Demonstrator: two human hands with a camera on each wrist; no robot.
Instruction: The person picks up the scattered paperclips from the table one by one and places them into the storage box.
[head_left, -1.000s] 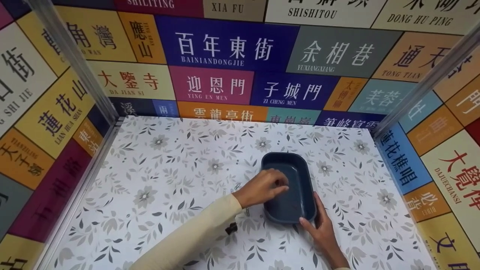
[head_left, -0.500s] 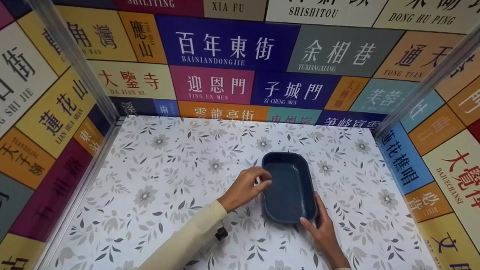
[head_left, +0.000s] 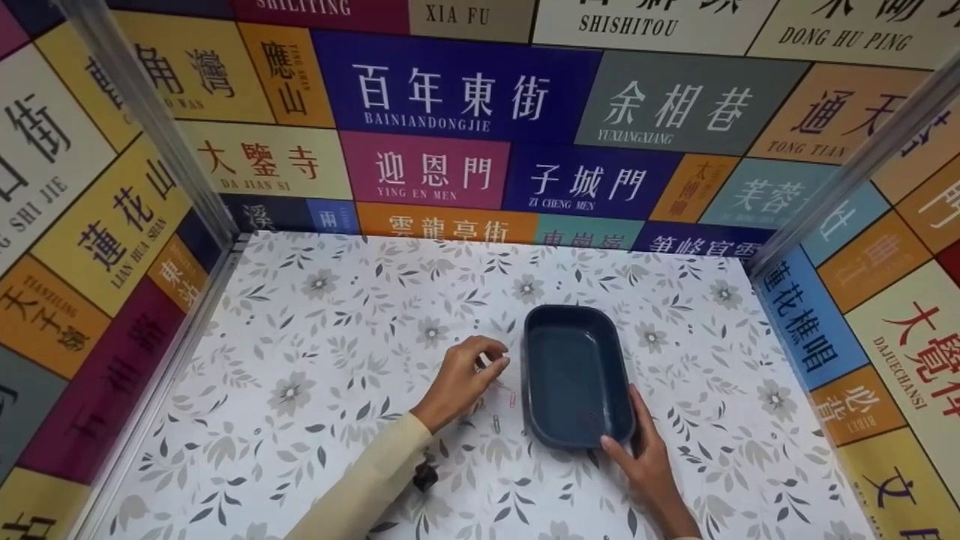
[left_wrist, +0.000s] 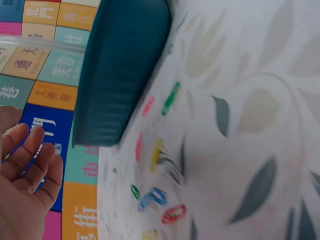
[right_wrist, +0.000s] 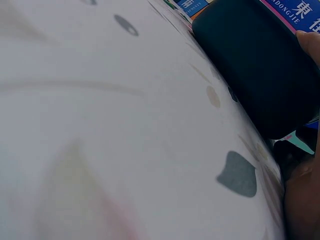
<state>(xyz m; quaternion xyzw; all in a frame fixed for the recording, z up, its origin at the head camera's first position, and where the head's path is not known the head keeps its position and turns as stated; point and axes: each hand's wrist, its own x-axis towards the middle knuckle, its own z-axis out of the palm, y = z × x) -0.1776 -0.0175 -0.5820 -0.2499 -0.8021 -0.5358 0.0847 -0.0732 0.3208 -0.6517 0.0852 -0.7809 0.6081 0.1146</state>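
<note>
A dark blue rectangular container [head_left: 577, 375] stands on the patterned tabletop, with a small reddish mark or item faintly visible inside. My right hand [head_left: 649, 457] grips its near right corner, thumb at the rim and fingers along the outer side. Left of the container, my left hand [head_left: 461, 379] hovers with bent, relaxed fingers; nothing shows in them. In the left wrist view, several coloured paper clips lie beside the container [left_wrist: 120, 70], among them a green clip [left_wrist: 171, 99], a yellow clip [left_wrist: 156, 155] and a red clip [left_wrist: 174, 214]. My left hand [left_wrist: 30, 175] partly shows there.
The white tabletop [head_left: 360, 300] has a grey leaf and flower print. Panels with coloured lettering [head_left: 457, 90] rise at the back and both sides, with metal posts at the corners. A small black object [head_left: 425, 476] shows at my left sleeve.
My left hand has moved left, from over the container to beside it, uncovering a pink clip and a greyish clip on the table. My right hand and the container have stayed in place.
</note>
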